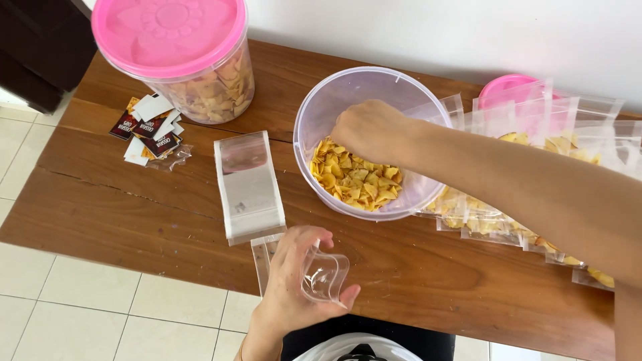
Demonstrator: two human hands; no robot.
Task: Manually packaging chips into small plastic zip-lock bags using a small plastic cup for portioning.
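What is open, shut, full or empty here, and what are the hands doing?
Pink-lidded jar: shut, holds chips.
Clear tub: open, part full of yellow chips.
Small clear bag: held open, empty.
Bag stack: flat, empty.
Filled bags: hold chips.
Left hand: holds the bag.
Right hand: reaching in the tub.

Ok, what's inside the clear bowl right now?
Yellow chips fill the bottom of the clear bowl. The right hand reaches in; its fingertips and the chips beneath are hidden.
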